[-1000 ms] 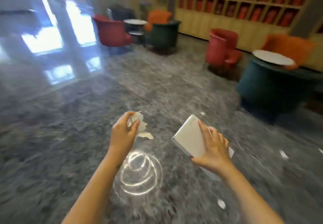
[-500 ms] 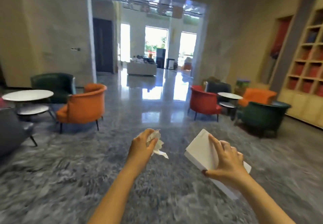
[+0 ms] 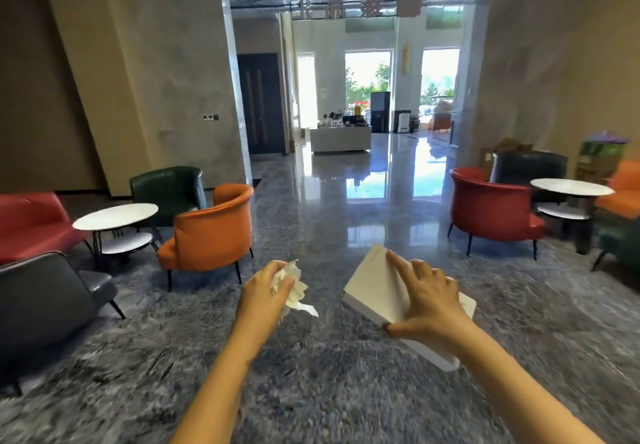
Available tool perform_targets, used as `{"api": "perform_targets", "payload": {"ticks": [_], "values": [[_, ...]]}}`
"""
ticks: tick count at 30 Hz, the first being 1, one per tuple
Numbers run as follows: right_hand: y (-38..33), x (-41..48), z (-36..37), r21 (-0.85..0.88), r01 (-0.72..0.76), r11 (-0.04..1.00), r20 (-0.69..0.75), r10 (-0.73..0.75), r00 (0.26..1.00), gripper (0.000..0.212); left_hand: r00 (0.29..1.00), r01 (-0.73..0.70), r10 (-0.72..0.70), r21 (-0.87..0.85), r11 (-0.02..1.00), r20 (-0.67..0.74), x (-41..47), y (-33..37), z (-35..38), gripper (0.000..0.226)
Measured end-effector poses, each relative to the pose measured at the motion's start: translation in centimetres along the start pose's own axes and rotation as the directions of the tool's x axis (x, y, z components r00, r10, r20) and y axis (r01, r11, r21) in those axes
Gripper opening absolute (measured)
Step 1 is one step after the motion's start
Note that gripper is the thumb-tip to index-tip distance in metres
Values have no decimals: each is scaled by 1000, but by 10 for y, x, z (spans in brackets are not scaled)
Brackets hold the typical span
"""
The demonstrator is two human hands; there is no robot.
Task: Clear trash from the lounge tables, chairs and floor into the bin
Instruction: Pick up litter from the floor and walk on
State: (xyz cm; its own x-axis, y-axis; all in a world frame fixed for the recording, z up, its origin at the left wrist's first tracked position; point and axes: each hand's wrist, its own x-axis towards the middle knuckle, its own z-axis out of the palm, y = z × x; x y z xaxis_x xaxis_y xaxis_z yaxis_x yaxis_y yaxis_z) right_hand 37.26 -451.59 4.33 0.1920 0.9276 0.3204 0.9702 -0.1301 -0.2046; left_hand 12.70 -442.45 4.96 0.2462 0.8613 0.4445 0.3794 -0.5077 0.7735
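Two pieces of trash hang before us above the glossy, speckled grey stone floor (image 3: 329, 391). Our left hand (image 3: 263, 291) curls around a crumpled white tissue (image 3: 291, 284), which we judge soft, near weightless and apt to shed scraps. Our right hand (image 3: 429, 301) clamps a flat white cardboard box (image 3: 374, 291), probably stiff, light and smooth-faced, best gripped across its edges. We see no bin.
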Motion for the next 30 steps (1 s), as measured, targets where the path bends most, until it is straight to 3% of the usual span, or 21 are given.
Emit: {"api": "perform_targets", "payload": {"ticks": [9, 14, 19, 26, 30], "values": [[38, 298, 74, 80, 145, 986, 59, -150, 987, 117, 981, 139, -115, 156, 978, -154, 242, -92, 45, 10], [52, 465, 156, 117, 215, 969, 27, -220, 975, 116, 975, 83, -39, 195, 977, -219, 393, -174, 91, 9], [84, 635, 204, 133, 235, 963, -14, -235, 972, 110, 987, 78, -49, 188, 979, -156, 562, -242, 138, 13], [176, 851, 265, 83, 150, 985, -39, -147, 988, 107, 996, 49, -36, 176, 983, -80, 789, -315, 229, 8], [220, 989, 321, 55, 134, 989, -23, -133, 991, 106, 992, 51, -30, 172, 984, -122, 917, -373, 289, 12]]}}
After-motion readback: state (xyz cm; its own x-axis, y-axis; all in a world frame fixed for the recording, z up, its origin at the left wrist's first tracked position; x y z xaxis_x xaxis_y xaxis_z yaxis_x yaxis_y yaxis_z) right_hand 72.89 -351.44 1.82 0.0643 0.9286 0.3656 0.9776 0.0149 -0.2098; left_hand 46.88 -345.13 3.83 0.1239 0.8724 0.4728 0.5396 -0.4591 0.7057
